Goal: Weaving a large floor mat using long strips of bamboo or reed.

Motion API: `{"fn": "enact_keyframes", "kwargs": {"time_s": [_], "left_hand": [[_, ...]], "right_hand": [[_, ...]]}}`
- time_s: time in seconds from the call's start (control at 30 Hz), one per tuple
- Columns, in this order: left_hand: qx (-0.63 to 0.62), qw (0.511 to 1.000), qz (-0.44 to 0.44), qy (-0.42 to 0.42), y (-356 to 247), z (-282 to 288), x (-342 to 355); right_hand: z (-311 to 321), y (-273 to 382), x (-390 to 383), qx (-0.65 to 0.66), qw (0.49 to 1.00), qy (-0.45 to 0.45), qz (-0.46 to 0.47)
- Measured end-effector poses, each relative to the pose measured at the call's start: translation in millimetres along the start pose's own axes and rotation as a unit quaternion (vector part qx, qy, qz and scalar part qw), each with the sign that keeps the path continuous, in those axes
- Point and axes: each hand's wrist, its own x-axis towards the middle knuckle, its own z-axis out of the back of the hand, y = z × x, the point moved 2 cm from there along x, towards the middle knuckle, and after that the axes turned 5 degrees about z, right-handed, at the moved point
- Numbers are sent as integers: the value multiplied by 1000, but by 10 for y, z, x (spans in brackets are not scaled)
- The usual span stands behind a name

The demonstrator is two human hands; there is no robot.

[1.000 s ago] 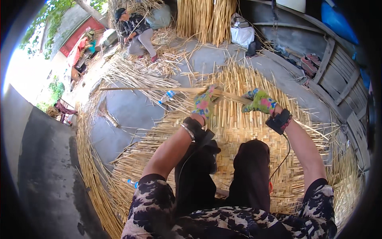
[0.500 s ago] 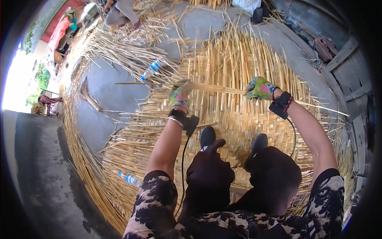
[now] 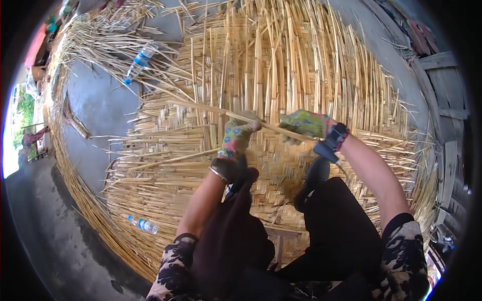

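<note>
A long, pale flattened reed strip [image 3: 206, 107] slants across in front of me, its left end farther away than its right. My left hand [image 3: 237, 136], in a flowered green glove, is closed round the strip near its middle. Just to the right, my right hand [image 3: 307, 124], gloved alike, grips the strip's right part, with its fingers curled and partly blurred. Below both hands spreads a woven reed mat [image 3: 273, 163], tightly plaited near my feet. Long loose reed ends [image 3: 301, 65] stick out from its far side.
One plastic bottle [image 3: 140, 62] lies on loose reeds at the far left, another [image 3: 143, 224] on the mat's left side. Bundled reeds [image 3: 83, 193] run along a low concrete ledge [image 3: 55, 220]. Wooden boards [image 3: 449, 125] stand at the right. My shoes [image 3: 314, 180] are on the mat.
My hands have come closer together and nearer to me. The strip has gone from almost level to slanting, its right end lower. My view has shifted, and my feet seem to have moved slightly.
</note>
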Motion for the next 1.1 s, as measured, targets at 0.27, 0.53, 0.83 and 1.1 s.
{"fn": "enact_keyframes", "kwargs": {"time_s": [0.27,0.53,0.83,1.1], "left_hand": [[-79,995,14,53,-437,-38,59],[-207,976,36,-52,-141,-199,83],[-229,947,7,-225,-37,-21,65],[-328,892,1,-312,-84,896,68]], "right_hand": [[-544,109,362,66,996,-52,34],[-560,-25,432,-340,859,-315,219],[-819,-84,381,-331,838,-371,226],[-935,-423,283,-243,915,-288,144]]}}
